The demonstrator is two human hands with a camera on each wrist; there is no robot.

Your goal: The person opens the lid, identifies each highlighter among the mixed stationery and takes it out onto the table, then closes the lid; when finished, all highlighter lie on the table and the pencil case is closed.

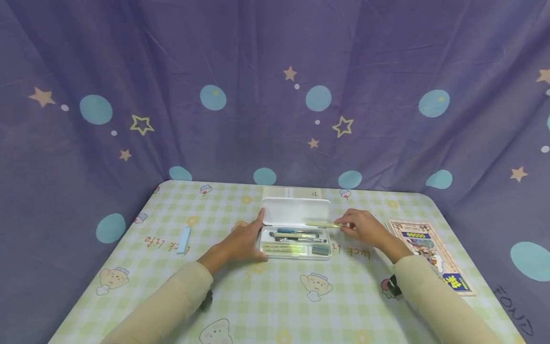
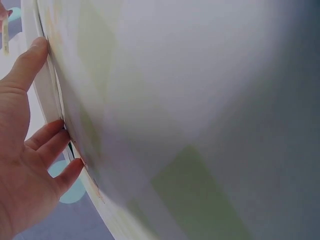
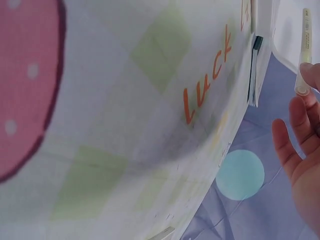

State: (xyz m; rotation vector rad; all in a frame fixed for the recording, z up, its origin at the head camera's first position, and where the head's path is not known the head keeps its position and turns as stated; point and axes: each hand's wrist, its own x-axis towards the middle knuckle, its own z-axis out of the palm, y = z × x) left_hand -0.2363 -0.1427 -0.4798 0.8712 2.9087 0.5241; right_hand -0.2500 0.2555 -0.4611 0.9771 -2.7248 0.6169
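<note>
A white pencil case (image 1: 296,257) lies in the middle of the table with its lid (image 1: 296,210) raised at the back. Several pens (image 1: 301,235) and a grey-blue eraser (image 1: 320,250) are inside it. My left hand (image 1: 244,241) is spread along the case's left side, thumb at the front corner and fingers by the lid. In the left wrist view its fingertips touch the edge. Between thumb and fingers, my right hand (image 1: 361,227) pinches one end of a slim pale yellow pen (image 3: 306,40), held level above the case's hinge side.
Left of the case lies a light blue stick-shaped object (image 1: 184,240). A colourful booklet (image 1: 429,253) lies at the right, partly behind the right sleeve. Behind the lid is a cream flat item (image 1: 292,192). A purple curtain (image 1: 275,95) hangs at the table's back.
</note>
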